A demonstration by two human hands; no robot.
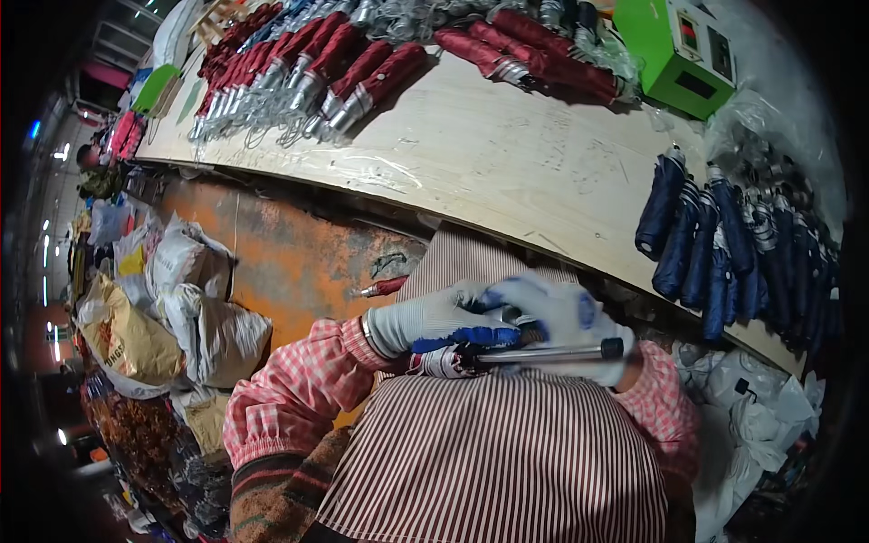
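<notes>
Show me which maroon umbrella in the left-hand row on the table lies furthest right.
The maroon umbrella at the right end, beside bare tabletop; all the others in its row lie to its left.

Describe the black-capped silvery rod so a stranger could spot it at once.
Find the pale table across the top, then drop below its edge to the striped apron. Over it, by the gloved left hand and blurred right hand, is the slim silvery rod. Unlike the table's maroon bundles and navy bundles, it is at the hands, with a black cap at its right end.
</notes>
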